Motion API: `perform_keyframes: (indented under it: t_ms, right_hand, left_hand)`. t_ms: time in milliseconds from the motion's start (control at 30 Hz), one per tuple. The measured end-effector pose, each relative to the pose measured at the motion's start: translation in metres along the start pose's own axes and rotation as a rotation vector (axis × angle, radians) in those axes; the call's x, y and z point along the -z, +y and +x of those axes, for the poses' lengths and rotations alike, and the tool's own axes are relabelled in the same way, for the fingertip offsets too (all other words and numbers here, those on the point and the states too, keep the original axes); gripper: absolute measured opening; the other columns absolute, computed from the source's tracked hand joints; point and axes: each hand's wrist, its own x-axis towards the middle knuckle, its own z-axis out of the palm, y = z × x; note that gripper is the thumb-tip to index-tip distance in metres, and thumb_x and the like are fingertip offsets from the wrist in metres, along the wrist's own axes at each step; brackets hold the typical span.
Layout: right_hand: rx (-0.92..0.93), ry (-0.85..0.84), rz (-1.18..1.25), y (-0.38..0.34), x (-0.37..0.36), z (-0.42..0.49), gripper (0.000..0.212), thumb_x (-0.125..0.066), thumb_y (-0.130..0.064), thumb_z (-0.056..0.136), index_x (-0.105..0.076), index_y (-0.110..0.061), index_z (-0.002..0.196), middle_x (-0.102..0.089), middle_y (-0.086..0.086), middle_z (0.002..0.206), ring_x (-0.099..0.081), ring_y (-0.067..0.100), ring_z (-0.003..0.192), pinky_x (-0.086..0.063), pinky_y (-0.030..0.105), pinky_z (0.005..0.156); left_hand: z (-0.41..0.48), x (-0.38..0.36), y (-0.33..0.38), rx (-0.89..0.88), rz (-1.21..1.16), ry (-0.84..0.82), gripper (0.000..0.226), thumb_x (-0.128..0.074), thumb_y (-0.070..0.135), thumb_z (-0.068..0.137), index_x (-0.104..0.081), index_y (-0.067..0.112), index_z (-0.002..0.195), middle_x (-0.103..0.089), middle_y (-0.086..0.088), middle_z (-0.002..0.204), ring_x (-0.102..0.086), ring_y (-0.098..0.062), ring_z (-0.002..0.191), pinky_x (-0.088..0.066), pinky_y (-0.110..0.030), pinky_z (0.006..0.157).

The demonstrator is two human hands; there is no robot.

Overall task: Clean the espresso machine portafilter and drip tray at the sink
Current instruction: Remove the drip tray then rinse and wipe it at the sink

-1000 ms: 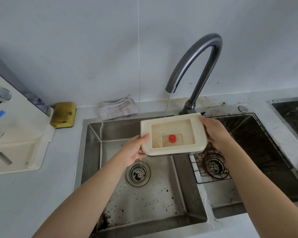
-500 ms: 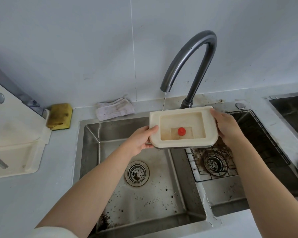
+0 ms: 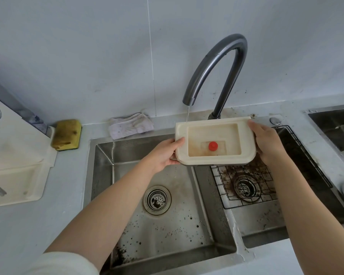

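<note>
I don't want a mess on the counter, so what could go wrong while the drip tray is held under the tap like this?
1. The thin stream from the faucet lands at the back left edge of the drip tray, not in its basin, so water may splash or run off behind.
2. The left hand and right hand grip only the wet ends; a filling tray may slip.
3. The red float could drop out when the tray is tipped.

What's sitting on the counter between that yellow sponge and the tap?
In the head view, a crumpled whitish cloth lies against the wall between the yellow sponge and the tap; otherwise only bare counter.
</note>
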Motion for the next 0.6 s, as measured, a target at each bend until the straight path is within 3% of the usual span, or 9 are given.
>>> perform_keyframes:
  t_ms: [133,233,333,433,600]
  right_hand:
    - [0.026,-0.013,0.056,-0.001,-0.002,-0.001,0.022,-0.046,-0.033,0.094,-0.063,-0.021,0.087,-0.056,-0.011,0.062,-0.049,-0.006,0.036,-0.035,0.009,0.033]
    - [0.051,-0.042,0.079,-0.002,-0.005,-0.002,0.024,-0.045,-0.033,0.095,-0.061,-0.017,0.1,-0.055,-0.011,0.065,-0.05,-0.007,0.037,-0.035,0.009,0.034]
    - [0.09,-0.065,0.099,-0.009,-0.01,-0.003,0.024,-0.044,-0.034,0.095,-0.062,-0.022,0.105,-0.061,-0.011,0.076,-0.057,-0.006,0.051,-0.042,0.01,0.043]
    - [0.149,-0.066,0.101,-0.015,-0.015,-0.002,0.019,-0.045,-0.033,0.095,-0.063,-0.035,0.092,-0.064,-0.015,0.086,-0.061,-0.001,0.077,-0.049,0.018,0.065]
    - [0.222,-0.065,0.098,-0.023,-0.022,-0.003,0.02,-0.043,-0.032,0.096,-0.061,-0.04,0.091,-0.066,-0.023,0.083,-0.062,-0.013,0.073,-0.05,0.013,0.065]
  left_hand:
    - [0.0,0.002,0.005,-0.045,0.016,0.015,0.01,-0.05,0.028,0.093,-0.057,0.022,0.097,-0.066,0.001,0.091,-0.064,-0.016,0.08,-0.053,-0.028,0.063]
    - [-0.001,0.006,0.011,-0.084,0.031,0.036,0.018,-0.05,0.026,0.093,-0.054,0.016,0.107,-0.065,-0.001,0.096,-0.063,-0.02,0.088,-0.054,-0.034,0.075]
    - [-0.002,0.01,0.019,-0.123,0.043,0.054,0.025,-0.049,0.023,0.094,-0.051,0.014,0.117,-0.063,-0.002,0.101,-0.062,-0.019,0.09,-0.054,-0.032,0.077]
    - [-0.003,0.014,0.025,-0.157,0.02,0.075,0.031,-0.051,0.021,0.092,-0.049,0.014,0.122,-0.064,0.002,0.101,-0.062,-0.014,0.09,-0.053,-0.028,0.074]
    - [-0.005,0.02,0.031,-0.205,-0.007,0.086,0.034,-0.054,0.018,0.091,-0.047,0.017,0.124,-0.063,0.004,0.101,-0.062,-0.013,0.093,-0.052,-0.029,0.08]
